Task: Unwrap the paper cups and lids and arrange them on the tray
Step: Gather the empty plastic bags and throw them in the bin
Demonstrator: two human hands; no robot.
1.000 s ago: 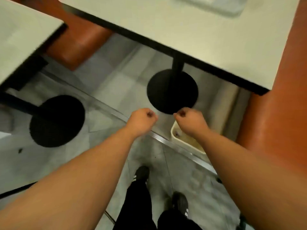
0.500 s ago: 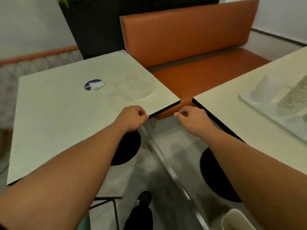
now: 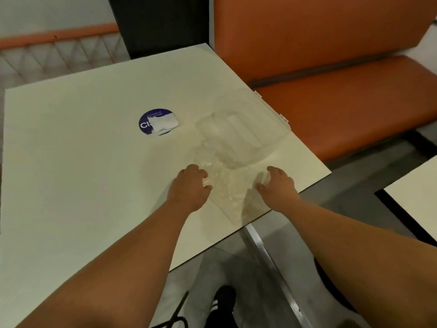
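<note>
A crumpled sheet of clear plastic wrap (image 3: 233, 185) lies on the cream table (image 3: 82, 162) near its right corner. My left hand (image 3: 189, 187) grips the wrap's bunched left side with curled fingers. My right hand (image 3: 277, 185) pinches its right edge between thumb and fingers. Just beyond the wrap sits a clear plastic tray (image 3: 248, 129), nearly the same tone as the tabletop. Paper cups and lids are outside this view.
A round blue sticker with a white scrap of paper (image 3: 158, 121) sits mid-table. An orange bench (image 3: 343, 102) runs behind and to the right. A second table's corner (image 3: 416, 192) shows at the right edge. Below are the floor and my shoe (image 3: 223, 304).
The view swung from the floor up to the left table. Both hands went from closed fists in the air down onto the table and took hold of the plastic wrap.
</note>
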